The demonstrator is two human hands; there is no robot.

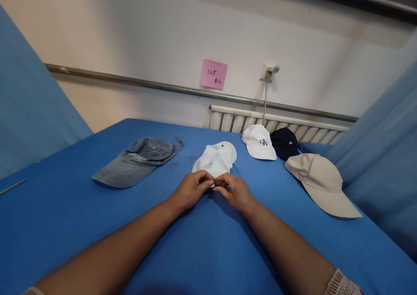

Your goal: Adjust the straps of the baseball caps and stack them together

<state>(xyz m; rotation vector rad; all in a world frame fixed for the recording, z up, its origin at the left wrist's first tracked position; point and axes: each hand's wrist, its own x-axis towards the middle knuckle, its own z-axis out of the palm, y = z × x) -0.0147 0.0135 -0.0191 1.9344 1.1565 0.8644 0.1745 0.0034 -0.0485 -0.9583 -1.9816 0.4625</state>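
Observation:
A pale white baseball cap point(213, 161) lies in the middle of the blue table, its brim toward the back right. At its near edge my left hand point(193, 190) pinches the end of the cap's back strap. Close beside it, my right hand point(235, 191) has thumb and fingertips closed round a small brass-coloured buckle point(217, 183) on the same strap. The fingertips of both hands almost meet and cover most of the strap.
A grey cap point(140, 162) lies to the left. At the right are a white cap with black letters point(259, 142), a black cap point(284, 143) and a beige cap point(321, 182). A thin stick point(12, 187) rests at the left edge. Blue curtains point(35, 95) hang on both sides.

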